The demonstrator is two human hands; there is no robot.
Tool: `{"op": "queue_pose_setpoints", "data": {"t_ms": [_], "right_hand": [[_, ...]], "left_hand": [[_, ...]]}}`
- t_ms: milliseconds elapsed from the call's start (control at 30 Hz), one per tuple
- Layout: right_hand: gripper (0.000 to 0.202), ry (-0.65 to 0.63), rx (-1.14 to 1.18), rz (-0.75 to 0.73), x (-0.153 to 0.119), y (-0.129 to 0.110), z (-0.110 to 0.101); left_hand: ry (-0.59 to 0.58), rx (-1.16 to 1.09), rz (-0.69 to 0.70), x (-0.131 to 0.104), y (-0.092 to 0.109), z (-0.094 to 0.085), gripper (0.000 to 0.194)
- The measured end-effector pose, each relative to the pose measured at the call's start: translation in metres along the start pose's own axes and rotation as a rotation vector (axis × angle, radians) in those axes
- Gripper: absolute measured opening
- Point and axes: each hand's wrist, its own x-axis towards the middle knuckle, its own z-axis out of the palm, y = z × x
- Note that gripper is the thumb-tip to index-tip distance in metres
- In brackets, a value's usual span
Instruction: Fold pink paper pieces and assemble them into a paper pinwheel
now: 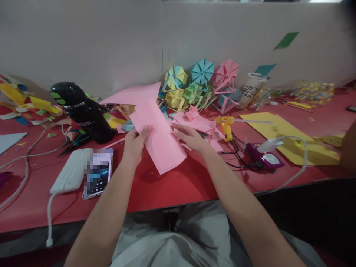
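A folded sheet of pink paper (pixel 162 139) is held tilted above the red table in front of me. My left hand (pixel 135 142) grips its left edge, the thumb lying on top and the other fingers underneath. At the right edge, my right hand (pixel 190 136) has its fingertips against the paper; part of its grip is hidden. Behind the folded sheet lies a larger pink sheet (pixel 136 94). Folded pink paper pieces (pixel 194 120) lie just beyond my right hand.
Paper lanterns (pixel 202 72) stand along the wall. Rightward are a yellow glue gun (pixel 226 126), a purple power adapter (pixel 264 157) and a yellow sheet (pixel 289 139). On the left are a black bottle (pixel 83 115), a phone (pixel 98 172), a white power bank (pixel 72 170) and pliers (pixel 75 142).
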Motion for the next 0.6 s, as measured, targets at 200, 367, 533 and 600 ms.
{"op": "queue_pose_setpoints", "data": {"t_ms": [200, 367, 533, 600], "right_hand": [[0.055, -0.3, 0.184, 0.202, -0.012, -0.001, 0.023], [0.061, -0.212, 0.041, 0.184, -0.011, -0.009, 0.025], [0.07, -0.029, -0.092, 0.189, -0.009, -0.014, 0.004], [0.065, 0.04, -0.187, 0.119, -0.007, -0.012, -0.007]], "left_hand": [[0.01, 0.125, -0.084, -0.001, -0.001, 0.0, 0.043], [-0.099, 0.133, -0.166, -0.005, -0.005, 0.002, 0.042], [-0.27, 0.217, -0.253, -0.008, -0.011, 0.004, 0.04], [-0.289, 0.263, -0.258, -0.008, -0.011, 0.002, 0.036]]}}
